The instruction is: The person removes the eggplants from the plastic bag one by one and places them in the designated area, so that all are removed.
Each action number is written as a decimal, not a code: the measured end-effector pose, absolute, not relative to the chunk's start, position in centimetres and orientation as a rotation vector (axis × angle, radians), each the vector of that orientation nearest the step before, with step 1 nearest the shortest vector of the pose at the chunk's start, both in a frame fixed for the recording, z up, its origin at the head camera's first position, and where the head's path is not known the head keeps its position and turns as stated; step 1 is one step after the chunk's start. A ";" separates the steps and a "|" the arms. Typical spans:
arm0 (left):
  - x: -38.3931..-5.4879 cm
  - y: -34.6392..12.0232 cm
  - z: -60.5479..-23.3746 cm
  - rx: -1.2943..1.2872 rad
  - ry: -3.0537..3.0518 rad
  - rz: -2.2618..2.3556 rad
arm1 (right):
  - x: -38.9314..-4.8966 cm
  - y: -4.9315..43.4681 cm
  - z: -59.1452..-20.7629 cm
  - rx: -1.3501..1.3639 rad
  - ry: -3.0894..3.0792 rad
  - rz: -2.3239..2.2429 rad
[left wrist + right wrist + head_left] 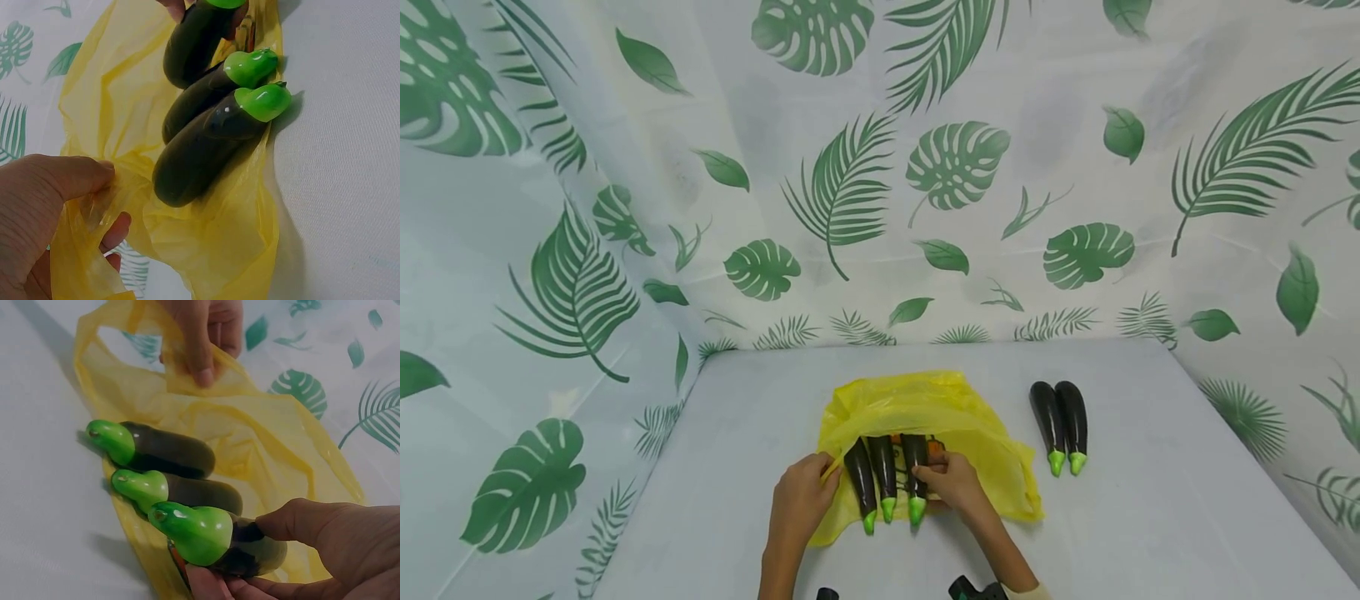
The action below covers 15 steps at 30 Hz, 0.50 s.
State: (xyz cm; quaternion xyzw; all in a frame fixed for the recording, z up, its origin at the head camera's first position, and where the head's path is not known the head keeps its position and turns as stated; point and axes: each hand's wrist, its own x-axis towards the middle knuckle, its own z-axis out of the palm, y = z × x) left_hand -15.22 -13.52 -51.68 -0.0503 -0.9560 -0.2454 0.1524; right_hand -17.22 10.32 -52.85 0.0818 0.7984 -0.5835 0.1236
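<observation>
A yellow plastic bag (917,400) lies on the table with its mouth toward me. Two dark eggplants with green stem ends, one at the left (861,483) and one in the middle (883,475), rest side by side in the mouth. My left hand (805,496) pinches the bag's upper edge at the left and holds it raised. My right hand (951,483) grips a third eggplant (250,547) between thumb and fingers, at the right of the other two. The far ends of all three are under the bag's upper layer in the head view.
Two more eggplants (1062,425) lie together on the white table (1150,500) to the right of the bag. A leaf-patterned sheet (955,208) rises behind the table and along its sides. Dark objects (973,589) show at the bottom edge, near the right forearm.
</observation>
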 end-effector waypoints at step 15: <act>-15.3 -13.2 -51.7 -0.139 -2.743 -0.704 | -16.0 11.3 -51.2 0.194 2.252 -1.602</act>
